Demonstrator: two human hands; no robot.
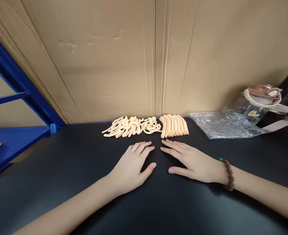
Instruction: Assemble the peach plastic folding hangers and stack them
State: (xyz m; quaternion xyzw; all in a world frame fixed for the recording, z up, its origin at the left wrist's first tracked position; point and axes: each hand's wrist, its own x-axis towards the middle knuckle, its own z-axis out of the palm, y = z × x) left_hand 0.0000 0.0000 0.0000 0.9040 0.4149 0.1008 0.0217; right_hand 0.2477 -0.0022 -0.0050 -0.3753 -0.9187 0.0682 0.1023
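Note:
My left hand (135, 166) rests on the black tabletop (144, 212), fingers apart, with nothing in it. Facing it, my right hand (186, 160) lies palm down, also open and holding nothing; a brown band circles its wrist. Beyond the left fingertips is a loose heap of peach-coloured curved pieces (123, 126). Thin ring-like or hooked pieces (151, 125) of the same colour lie just right of that heap. Several peach curved tubes (173, 125) are laid side by side past my right fingertips. Neither hand touches these pieces.
A clear plastic bag (222, 124) lies flat at the back right. Behind it stands a transparent bottle (252, 109) with a pinkish lid and strap. Cardboard (109, 65) walls off the back. A blue metal frame (36, 98) borders the left side.

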